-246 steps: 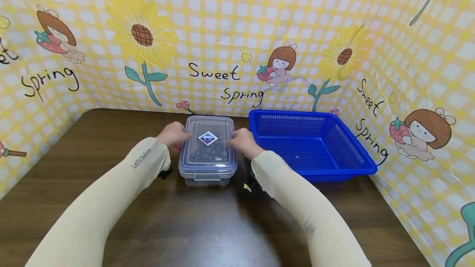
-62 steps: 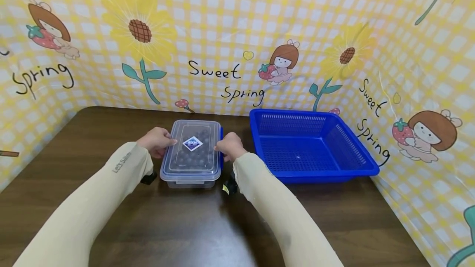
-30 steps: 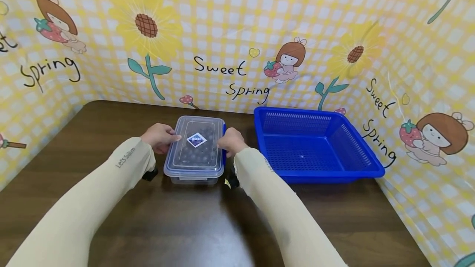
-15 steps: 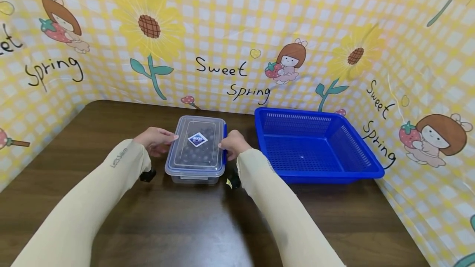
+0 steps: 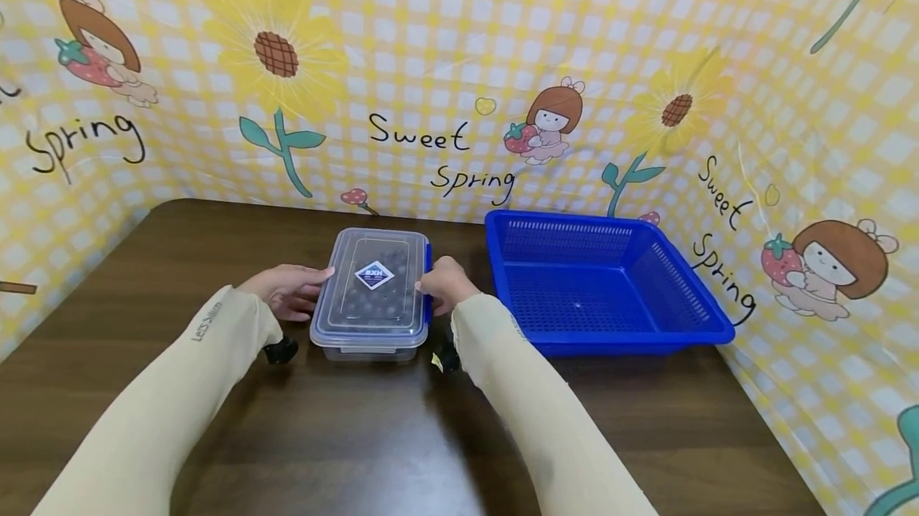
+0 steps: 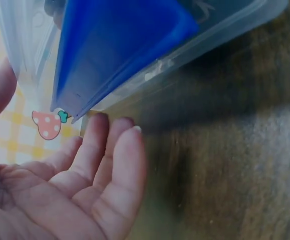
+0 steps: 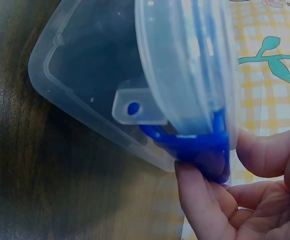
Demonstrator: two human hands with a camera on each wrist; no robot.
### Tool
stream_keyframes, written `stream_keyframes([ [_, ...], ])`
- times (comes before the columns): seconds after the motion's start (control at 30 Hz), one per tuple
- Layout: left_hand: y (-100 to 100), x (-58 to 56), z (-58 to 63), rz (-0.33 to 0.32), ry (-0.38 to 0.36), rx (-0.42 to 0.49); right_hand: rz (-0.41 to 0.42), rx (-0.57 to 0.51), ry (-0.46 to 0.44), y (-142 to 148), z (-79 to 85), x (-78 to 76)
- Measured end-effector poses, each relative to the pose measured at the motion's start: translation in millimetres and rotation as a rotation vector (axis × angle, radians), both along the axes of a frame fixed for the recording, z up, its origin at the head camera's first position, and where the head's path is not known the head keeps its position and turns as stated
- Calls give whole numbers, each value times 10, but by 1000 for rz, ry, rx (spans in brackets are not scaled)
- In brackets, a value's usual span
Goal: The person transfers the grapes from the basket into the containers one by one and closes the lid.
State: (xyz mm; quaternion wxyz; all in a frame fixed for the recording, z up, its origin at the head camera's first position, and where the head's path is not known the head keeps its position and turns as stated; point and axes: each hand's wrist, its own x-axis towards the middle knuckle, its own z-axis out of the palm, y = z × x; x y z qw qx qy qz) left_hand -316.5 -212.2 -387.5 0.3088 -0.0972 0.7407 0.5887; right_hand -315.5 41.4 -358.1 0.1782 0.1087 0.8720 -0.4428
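A clear plastic food container point(image 5: 369, 317) stands on the table, its lid on and a blue and white diamond label on top. Dark round things show through the lid. At its right side my right hand point(image 5: 448, 285) pinches a blue clip point(image 7: 200, 152), thumb against the lid's edge and a fingertip under the clip. My left hand point(image 5: 290, 289) is at the other side, its thumb at the lid's rim. In the left wrist view its fingers point(image 6: 124, 165) are loosely extended, below another blue clip point(image 6: 119, 50) that angles away from the wall.
A blue perforated plastic basket point(image 5: 581, 293) stands to the right, close behind my right forearm. The brown wooden table point(image 5: 345, 444) ends at a yellow checked cloth point(image 5: 431, 45) hung at the back and sides.
Since the oldest frame the container has shifted left, and a blue clip has come into view on its right. Lately my left hand has drawn slightly left, its fingers loosening; my right hand stays.
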Motion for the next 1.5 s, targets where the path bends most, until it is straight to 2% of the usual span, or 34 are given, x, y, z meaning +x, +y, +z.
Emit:
stream_keyframes([
  [0.13,-29,24,-8,-3,-34,25,4,-9,-3,-21,-1,28],
  [0.37,-57,-1,31,-82,-21,-64,22,-8,2,-19,9,32],
  [0.5,-69,-15,46,-86,-25,-63,26,-1,4,-24,5,31],
  [0.7,-58,-1,103,-56,-23,-84,28,-19,-2,-31,-1,31],
  [0.93,20,-3,230,-41,46,-194,33,-23,10,1,11,18],
  [1.1,71,-4,259,-27,70,-254,27,-20,1,7,1,14],
  [1.2,96,-17,251,-9,66,-257,24,-19,1,14,-2,17],
  [1.33,138,-27,245,18,72,-214,23,-7,11,31,-11,11],
  [1.5,172,-17,314,64,84,-254,25,-10,20,20,-8,12],
])
